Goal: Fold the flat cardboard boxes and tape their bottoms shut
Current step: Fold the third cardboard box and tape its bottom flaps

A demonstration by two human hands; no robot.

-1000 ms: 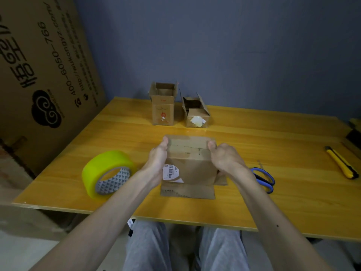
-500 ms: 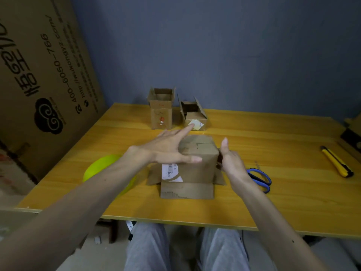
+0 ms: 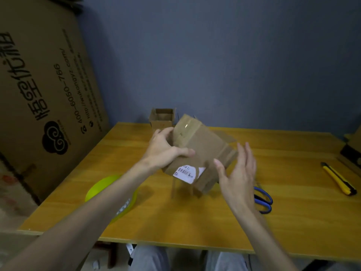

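Above the yellow wooden table (image 3: 293, 192) a small cardboard box (image 3: 203, 145) is held tilted in the air, its taped end gripped by the left hand (image 3: 166, 151), while the right hand (image 3: 238, 173) hovers just beside it, fingers straight and spread.

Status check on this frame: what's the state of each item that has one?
cardboard box: held off the table, tilted, taped end upward, other flaps open
left hand: grips the cardboard box
right hand: open, beside the box
far box: upright on table, top open
tape roll: on table, partly hidden by left arm
scissors: flat on table, blades hidden
utility knife: flat on table
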